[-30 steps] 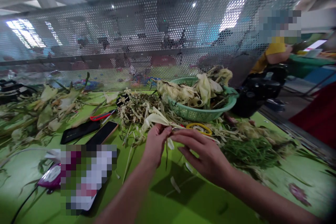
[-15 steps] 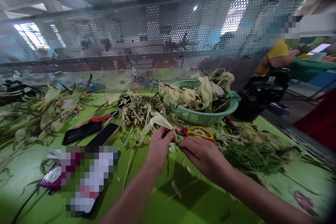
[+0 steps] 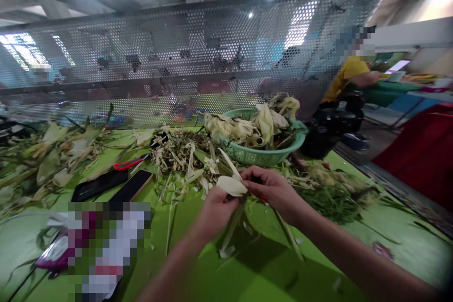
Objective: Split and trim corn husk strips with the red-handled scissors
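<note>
Left hand pinches pale cream, leaf-shaped husk piece above lime-green worktop; right hand curls at piece's right end, can't tell whether it grips. Beyond: tangled heap of dry beige plant scraps, then pale-green perforated plastic basket loaded with dry husks.

The head view looks forward, down over both hands.
</note>
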